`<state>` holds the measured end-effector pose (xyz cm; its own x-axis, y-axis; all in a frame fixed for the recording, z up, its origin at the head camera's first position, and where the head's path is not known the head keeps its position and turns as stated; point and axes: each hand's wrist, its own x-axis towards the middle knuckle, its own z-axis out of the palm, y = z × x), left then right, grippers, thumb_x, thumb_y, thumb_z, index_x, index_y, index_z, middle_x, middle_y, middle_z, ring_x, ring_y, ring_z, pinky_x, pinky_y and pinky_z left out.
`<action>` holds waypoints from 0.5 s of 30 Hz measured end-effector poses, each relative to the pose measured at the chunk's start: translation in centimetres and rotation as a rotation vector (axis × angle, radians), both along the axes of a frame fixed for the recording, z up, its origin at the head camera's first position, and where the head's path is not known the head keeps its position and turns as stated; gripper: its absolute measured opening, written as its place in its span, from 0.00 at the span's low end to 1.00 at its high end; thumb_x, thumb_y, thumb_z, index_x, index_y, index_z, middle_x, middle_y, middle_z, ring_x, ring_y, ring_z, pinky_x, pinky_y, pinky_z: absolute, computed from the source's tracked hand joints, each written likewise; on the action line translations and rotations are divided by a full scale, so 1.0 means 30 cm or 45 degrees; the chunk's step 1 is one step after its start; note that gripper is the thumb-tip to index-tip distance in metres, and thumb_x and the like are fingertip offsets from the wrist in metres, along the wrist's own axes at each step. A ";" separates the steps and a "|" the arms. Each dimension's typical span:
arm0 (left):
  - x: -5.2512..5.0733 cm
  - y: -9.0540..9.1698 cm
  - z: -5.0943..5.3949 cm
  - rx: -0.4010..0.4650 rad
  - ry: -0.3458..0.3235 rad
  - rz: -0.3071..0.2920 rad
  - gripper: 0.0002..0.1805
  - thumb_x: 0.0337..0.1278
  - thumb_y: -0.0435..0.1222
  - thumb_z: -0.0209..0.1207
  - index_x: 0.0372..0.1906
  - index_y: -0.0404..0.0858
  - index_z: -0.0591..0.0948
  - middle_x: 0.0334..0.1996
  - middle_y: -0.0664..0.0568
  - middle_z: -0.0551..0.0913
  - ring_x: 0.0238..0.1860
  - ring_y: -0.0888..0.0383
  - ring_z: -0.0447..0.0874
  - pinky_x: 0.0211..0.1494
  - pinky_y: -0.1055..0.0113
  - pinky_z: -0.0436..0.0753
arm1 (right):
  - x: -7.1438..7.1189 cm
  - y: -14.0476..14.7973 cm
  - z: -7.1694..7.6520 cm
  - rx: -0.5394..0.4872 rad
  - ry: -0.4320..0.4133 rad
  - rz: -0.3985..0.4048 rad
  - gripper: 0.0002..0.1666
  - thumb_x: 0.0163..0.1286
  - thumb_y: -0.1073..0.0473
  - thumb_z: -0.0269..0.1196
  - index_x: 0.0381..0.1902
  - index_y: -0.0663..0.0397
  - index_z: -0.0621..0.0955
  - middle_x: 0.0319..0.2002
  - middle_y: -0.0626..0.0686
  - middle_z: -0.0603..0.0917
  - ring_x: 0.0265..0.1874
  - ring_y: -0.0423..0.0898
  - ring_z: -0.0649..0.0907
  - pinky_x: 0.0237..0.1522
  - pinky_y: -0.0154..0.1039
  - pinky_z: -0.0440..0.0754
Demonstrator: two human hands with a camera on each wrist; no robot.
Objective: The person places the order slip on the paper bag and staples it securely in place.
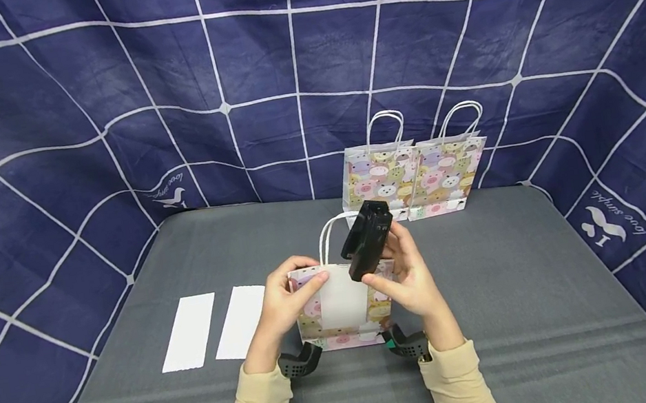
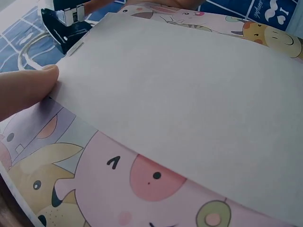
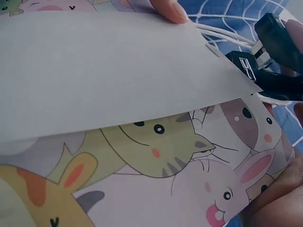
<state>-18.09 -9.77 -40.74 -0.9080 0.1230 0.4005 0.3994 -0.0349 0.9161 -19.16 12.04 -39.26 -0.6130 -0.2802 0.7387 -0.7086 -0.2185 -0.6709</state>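
Note:
A paper bag (image 1: pixel 312 321) with cartoon animals and white cord handles stands upright at the middle. A white paper strip (image 1: pixel 342 302) lies against its front, with a staple near its top edge in both wrist views. My left hand (image 1: pixel 288 301) pinches the bag's top left edge, thumb on the strip's corner. A black stapler (image 1: pixel 370 240) is in my right hand (image 1: pixel 407 272), held tilted above the bag's top right part. In the right wrist view the jaws of the stapler (image 3: pixel 279 42) stand apart beside the strip's corner.
Two similar bags (image 1: pixel 380 175) (image 1: pixel 447 172) stand side by side at the back, right of centre. Two white paper strips (image 1: pixel 189 333) (image 1: pixel 241 321) lie on the grey surface (image 1: pixel 532 302) to the left. A blue cloth with white lines (image 1: pixel 250 52) hangs around the back and sides.

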 end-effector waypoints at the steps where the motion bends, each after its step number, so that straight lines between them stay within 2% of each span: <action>1: -0.002 0.000 -0.004 0.001 0.003 -0.001 0.08 0.51 0.24 0.63 0.38 0.30 0.79 0.30 0.51 0.79 0.28 0.61 0.77 0.29 0.68 0.78 | 0.000 0.000 0.001 0.002 0.008 -0.002 0.48 0.61 0.57 0.67 0.68 0.70 0.53 0.58 0.56 0.74 0.48 0.47 0.79 0.51 0.39 0.75; 5: -0.005 0.001 -0.013 0.004 0.024 -0.002 0.08 0.52 0.26 0.63 0.37 0.31 0.79 0.30 0.47 0.79 0.28 0.60 0.78 0.28 0.67 0.79 | 0.004 0.004 0.004 0.012 0.019 -0.008 0.48 0.61 0.57 0.67 0.67 0.70 0.53 0.55 0.54 0.76 0.45 0.45 0.80 0.45 0.37 0.76; 10: -0.006 0.004 -0.011 -0.009 0.021 0.004 0.07 0.51 0.24 0.63 0.38 0.30 0.79 0.31 0.44 0.80 0.29 0.62 0.78 0.29 0.68 0.78 | 0.011 0.005 0.007 -0.003 0.005 0.000 0.47 0.60 0.55 0.68 0.65 0.71 0.55 0.55 0.53 0.75 0.46 0.45 0.79 0.48 0.37 0.75; 15: 0.030 0.012 0.057 -0.049 0.014 0.017 0.06 0.52 0.22 0.61 0.36 0.26 0.78 0.30 0.42 0.79 0.28 0.64 0.77 0.30 0.69 0.77 | 0.008 0.005 0.009 -0.058 0.024 -0.031 0.45 0.59 0.56 0.69 0.62 0.74 0.58 0.53 0.56 0.75 0.46 0.47 0.80 0.48 0.38 0.76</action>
